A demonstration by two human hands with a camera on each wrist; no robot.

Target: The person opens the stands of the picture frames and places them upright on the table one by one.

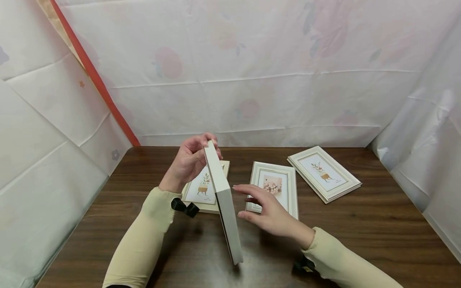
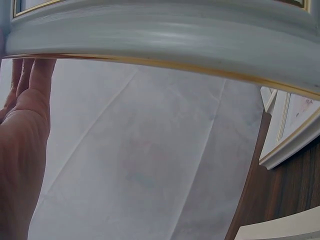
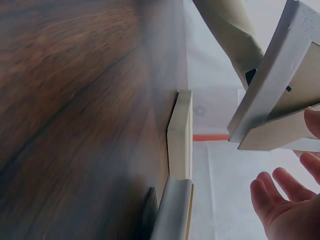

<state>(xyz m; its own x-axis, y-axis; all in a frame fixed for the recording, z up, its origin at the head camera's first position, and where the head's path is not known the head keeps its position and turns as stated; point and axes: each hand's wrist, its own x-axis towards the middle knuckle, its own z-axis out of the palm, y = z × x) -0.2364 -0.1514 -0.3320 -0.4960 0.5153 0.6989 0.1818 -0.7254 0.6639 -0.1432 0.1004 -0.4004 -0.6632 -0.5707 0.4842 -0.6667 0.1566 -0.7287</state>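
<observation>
In the head view, your left hand (image 1: pixel 189 160) grips the upper end of a white picture frame (image 1: pixel 229 220), fingers and thumb on either side of its edge. You hold it above the dark wooden table (image 1: pixel 360 240), tilted and seen nearly edge-on, its lower corner toward you. Your right hand (image 1: pixel 270 212) is released, fingers extended and thumb apart, just beside the frame; you cannot tell here whether a fingertip touches it. Behind your left hand lies a cream frame (image 1: pixel 202 190) with a plant picture; beyond your right hand lies a frame with a flower photo (image 1: pixel 273 185), partly covered by that hand. Farther right, set at an angle, is another plant-picture frame (image 1: pixel 324 174). Pale printed cloth (image 1: pixel 252 80) hangs behind the table. In the left wrist view, the held frame's moulding, with its gold line, spans the top, and your left fingers reach up behind it at the left. In the right wrist view, the held frame shows its tan backing (image 3: pixel 295 95) at the upper right, while your right hand sits below it, fingers slightly bent and grasping nothing.
</observation>
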